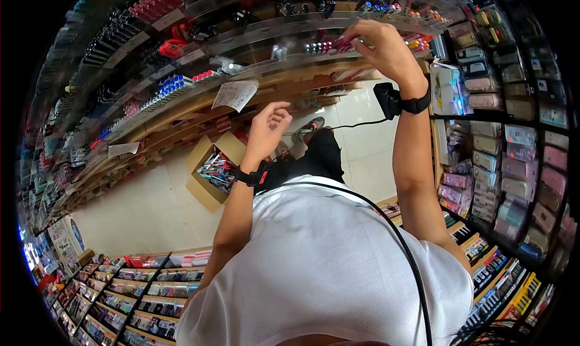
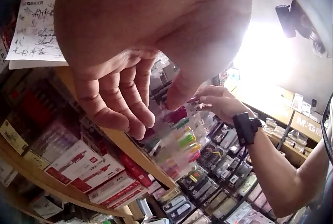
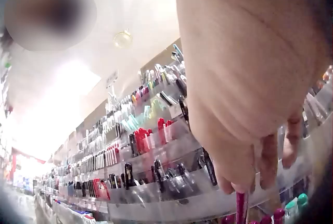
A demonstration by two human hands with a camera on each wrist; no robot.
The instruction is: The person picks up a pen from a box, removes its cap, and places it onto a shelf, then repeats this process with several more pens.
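At the front row of a clear pen rack (image 1: 290, 61), the right hand (image 1: 383, 47) reaches among magenta pens. In the right wrist view the right hand (image 3: 250, 78) pinches a magenta pen (image 3: 242, 206) by its upper end, above other magenta and green-capped pens. The left hand (image 1: 267, 131) hangs in the air before the shelf edge, fingers loosely bent and holding nothing; the left wrist view shows the same left hand (image 2: 151, 52) above boxed goods, touching nothing.
A cardboard box (image 1: 196, 186) of pens stands on the floor (image 1: 163, 207) left of the person. A handwritten paper (image 1: 235, 95) hangs from the shelf edge. Hanging pouches (image 1: 483, 85) line the right side, and low display racks (image 1: 151, 288) stand behind. A black cable (image 1: 362, 125) runs from the right wrist.
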